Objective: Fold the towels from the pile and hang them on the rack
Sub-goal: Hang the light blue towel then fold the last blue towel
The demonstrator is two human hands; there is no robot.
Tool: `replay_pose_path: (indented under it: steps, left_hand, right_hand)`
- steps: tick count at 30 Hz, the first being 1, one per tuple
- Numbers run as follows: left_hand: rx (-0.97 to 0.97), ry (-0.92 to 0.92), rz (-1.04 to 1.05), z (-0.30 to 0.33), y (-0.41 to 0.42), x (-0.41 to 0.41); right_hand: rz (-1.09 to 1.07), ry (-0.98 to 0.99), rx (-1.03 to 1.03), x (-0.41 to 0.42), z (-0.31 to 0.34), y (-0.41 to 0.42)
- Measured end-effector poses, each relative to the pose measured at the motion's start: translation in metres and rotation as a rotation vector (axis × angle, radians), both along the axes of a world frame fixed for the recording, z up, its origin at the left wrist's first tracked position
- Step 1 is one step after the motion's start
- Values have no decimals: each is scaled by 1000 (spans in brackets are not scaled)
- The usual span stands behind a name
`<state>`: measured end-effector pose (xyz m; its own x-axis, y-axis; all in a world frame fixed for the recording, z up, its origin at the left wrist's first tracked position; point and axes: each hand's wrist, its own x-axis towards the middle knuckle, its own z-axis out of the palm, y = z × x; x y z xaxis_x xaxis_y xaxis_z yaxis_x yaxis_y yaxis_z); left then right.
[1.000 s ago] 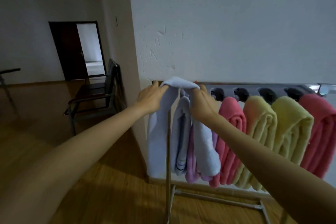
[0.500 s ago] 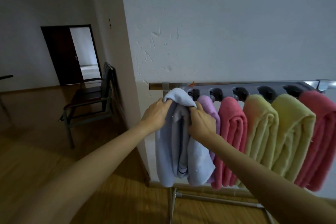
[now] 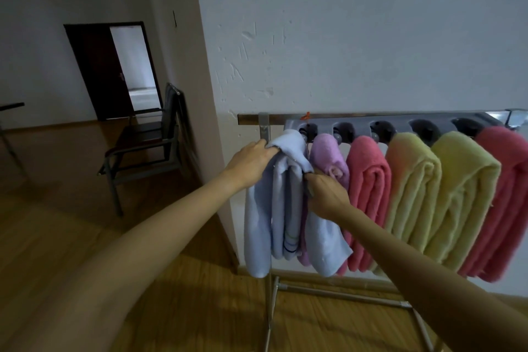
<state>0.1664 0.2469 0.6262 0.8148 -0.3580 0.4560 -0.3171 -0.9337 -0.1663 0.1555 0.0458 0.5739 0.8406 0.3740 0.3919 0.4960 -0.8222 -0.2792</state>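
Observation:
A folded pale blue towel [image 3: 281, 208] hangs over the leftmost peg of the grey rack [image 3: 394, 123]. My left hand [image 3: 251, 161] grips its top left edge. My right hand [image 3: 324, 194] pinches its right fold lower down, next to a lilac towel [image 3: 328, 156]. Further right on the rack hang a pink towel [image 3: 368, 194], two yellow towels [image 3: 414, 194] [image 3: 463, 200] and another pink towel [image 3: 505, 208]. The peg under the blue towel is hidden.
The rack stands against a white wall [image 3: 371, 37] on a metal frame [image 3: 343, 293] over a wooden floor [image 3: 43, 237]. A dark chair [image 3: 143, 148] stands by the wall corner at left. Behind it is an open doorway [image 3: 131, 66].
Both hands have carried the blue towel down and to the right onto the rack's left end. My right hand has slid lower along the towel's right fold.

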Motion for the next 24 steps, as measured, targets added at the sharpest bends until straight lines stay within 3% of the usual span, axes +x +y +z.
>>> replay_pose_path:
  steps: [5, 8, 10, 13, 19, 21, 24]
  left_hand:
    - [-168, -72, -72, -33, -1, -11]
    - [-171, -142, -141, -55, 2, -20]
    - [-303, -138, -157, -73, 4, -28]
    - [-595, -9, -54, -95, 4, -31]
    - [-801, 450, 120, -130, 13, -10]
    - [-770, 445, 178, -135, 19, -4]
    - [-740, 287, 326, -136, 32, 5]
  right_hand:
    - [124, -80, 42, 5, -21, -13]
    - [162, -91, 20, 4, -32, -15]
    - [158, -70, 28, 3, -33, -17]
    - [158, -68, 63, 1, -32, -17]
    - [181, -104, 108, 3, -35, -11]
    - [188, -115, 105, 5, -38, -9]
    - [204, -137, 113, 6, -38, -8]
